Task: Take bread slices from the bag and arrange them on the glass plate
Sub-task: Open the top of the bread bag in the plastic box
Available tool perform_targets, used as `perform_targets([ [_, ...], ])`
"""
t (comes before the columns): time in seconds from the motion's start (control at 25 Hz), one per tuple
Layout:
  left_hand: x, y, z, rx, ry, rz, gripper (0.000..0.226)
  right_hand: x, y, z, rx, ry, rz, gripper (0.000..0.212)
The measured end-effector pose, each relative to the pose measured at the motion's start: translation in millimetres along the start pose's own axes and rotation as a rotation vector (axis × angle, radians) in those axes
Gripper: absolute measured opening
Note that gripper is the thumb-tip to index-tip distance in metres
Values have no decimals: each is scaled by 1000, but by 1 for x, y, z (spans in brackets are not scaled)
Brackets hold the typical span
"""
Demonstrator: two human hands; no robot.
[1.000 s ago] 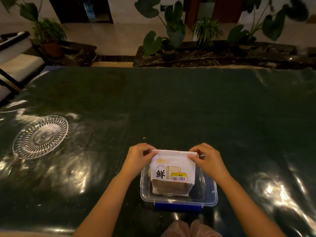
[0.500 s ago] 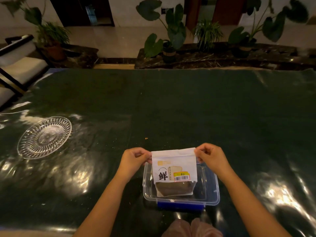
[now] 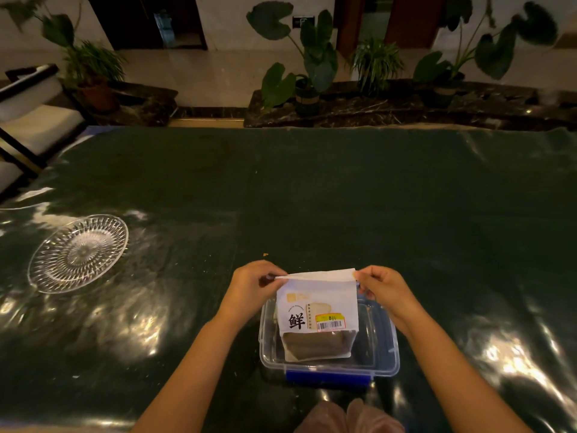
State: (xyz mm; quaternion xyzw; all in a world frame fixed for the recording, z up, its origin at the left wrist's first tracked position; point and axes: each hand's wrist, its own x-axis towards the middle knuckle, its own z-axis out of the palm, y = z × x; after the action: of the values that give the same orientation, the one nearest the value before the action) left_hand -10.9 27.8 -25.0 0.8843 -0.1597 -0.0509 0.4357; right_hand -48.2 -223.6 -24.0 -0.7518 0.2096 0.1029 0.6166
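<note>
A white bread bag (image 3: pixel 317 303) with a black character and a yellow-red barcode label stands upright inside a clear plastic box (image 3: pixel 385 359) near the table's front edge. Brown bread shows through the bag's clear lower window. My left hand (image 3: pixel 249 287) pinches the bag's top left corner and my right hand (image 3: pixel 382 287) pinches its top right corner, holding the top edge stretched flat between them. The ribbed glass plate (image 3: pixel 78 253) lies far left on the table, with nothing on it.
The table (image 3: pixel 343 198) has a dark green glossy cover with bright glare patches. The box has a blue clip (image 3: pixel 327 377) on its front. A small crumb (image 3: pixel 265 254) lies beyond my left hand. Potted plants stand behind the table and a chair at far left.
Both hands have lifted the bag's top upward and pulled it taut, so the bag stands taller in the box than before.
</note>
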Motion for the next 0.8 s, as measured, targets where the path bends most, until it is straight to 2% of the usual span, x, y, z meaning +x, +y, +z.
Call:
perform_targets([
  [0.12,2,2,1,-120,19,-123,16,-2,-2,2,2,31,-14,20],
  [0.2,7,3,4,-178,11,-190,16,-3,-6,3,-11,49,-125,12],
  [0.32,9,5,5,-242,20,-226,12,-2,-12,3,-220,-43,-338,43],
  [0.4,6,8,4,-252,9,-206,15,-1,-15,6,-331,-82,-378,29],
  [0.48,3,10,4,-211,-22,-178,30,0,-16,10,-291,-77,-340,11],
  [0.56,0,13,3,-147,-25,-142,39,3,-18,12,-242,-78,-314,7],
  [0.64,0,16,3,-67,-17,-56,35,6,-20,12,-222,-80,-295,6],
  [0.72,1,17,1,-52,8,22,21,7,-20,12,-198,-79,-270,8],
  [0.8,3,18,-1,-97,33,18,12,5,-19,12,-176,-84,-245,6],
])
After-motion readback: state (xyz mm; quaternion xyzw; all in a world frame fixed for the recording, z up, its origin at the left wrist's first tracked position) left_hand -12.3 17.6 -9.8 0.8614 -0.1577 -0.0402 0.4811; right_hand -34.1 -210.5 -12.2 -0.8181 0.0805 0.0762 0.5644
